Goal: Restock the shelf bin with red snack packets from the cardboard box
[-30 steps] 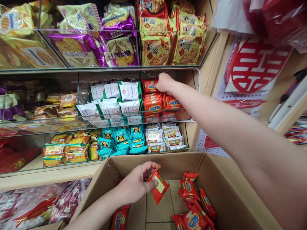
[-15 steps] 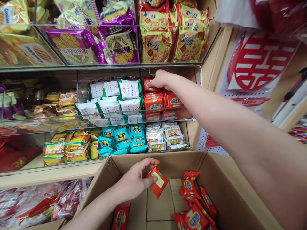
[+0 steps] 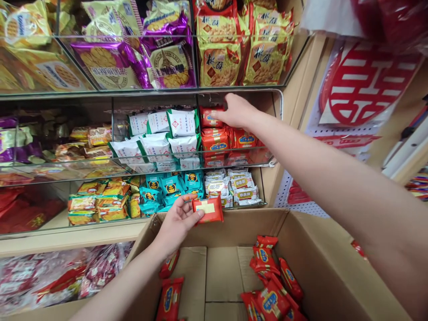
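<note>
1) My left hand (image 3: pixel 179 218), centre of frame: closed in a pinch, thumb in front at the packet's left end, other fingers curled at its top edge and behind
2) It has hold of one red packet (image 3: pixel 211 210), pale label panel toward me, lying roughly level, in front of the lowest shelf row and over the box's far edge
3) My right hand (image 3: pixel 237 111), upper centre: reached into the middle shelf, a digit on the front of the top shelf packet (image 3: pixel 209 119) at its right end; can't tell if that's a full grip or just a press, far fingers hidden
4) That one sits on top of the red stack (image 3: pixel 214 141), right end of the middle shelf, behind the clear front strip
5) Cardboard box (image 3: pixel 312 249), open, lower centre to lower right; loose red pile (image 3: pixel 272 303) along its right side, a couple more red packets (image 3: pixel 169 298) at its left, partly cut off by the frame bottom
6) White-green packets (image 3: pixel 182 125) just left of the stack
7) Row below: teal packets (image 3: pixel 170 183) at centre, white-gold packets (image 3: pixel 242 183) right of them, orange-yellow packets (image 3: pixel 112 200) to the left
8) Top shelf: purple-cream biscuit bags (image 3: pixel 103 67) upper left, yellow biscuit bags (image 3: pixel 219 64) upper centre
9) Red cut-out character (image 3: pixel 371 89) hangs upper right
</note>
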A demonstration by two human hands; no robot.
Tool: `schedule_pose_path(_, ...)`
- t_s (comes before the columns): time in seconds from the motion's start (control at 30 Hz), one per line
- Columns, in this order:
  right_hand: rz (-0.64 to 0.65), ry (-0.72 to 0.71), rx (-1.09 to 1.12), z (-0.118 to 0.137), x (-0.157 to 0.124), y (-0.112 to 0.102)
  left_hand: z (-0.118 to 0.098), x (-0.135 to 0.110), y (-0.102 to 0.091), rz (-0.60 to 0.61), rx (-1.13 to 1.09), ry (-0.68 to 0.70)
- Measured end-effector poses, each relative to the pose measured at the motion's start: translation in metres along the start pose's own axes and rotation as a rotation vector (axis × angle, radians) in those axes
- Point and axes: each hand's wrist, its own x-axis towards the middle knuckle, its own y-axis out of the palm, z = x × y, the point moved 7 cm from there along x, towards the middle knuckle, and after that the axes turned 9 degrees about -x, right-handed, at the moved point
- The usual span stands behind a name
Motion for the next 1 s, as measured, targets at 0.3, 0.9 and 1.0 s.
schedule_pose_path(0.3,0.412,-0.054,0.131,0.046,-0.195,0.046,-0.005,-0.004,0.003,0.025,-0.048,0.043)
schedule_pose_path(0.9,0.3,0.009,0.424,0.034,-0.214,0.048,-0.017,-0.012,0.007,0.076,0.03,0.192)
schedule_pose_path(1.0,0.475,0.308,0.662,0.019,-0.222,0.068,-0.02,-0.015,0.013,0.138,0.086,0.275)
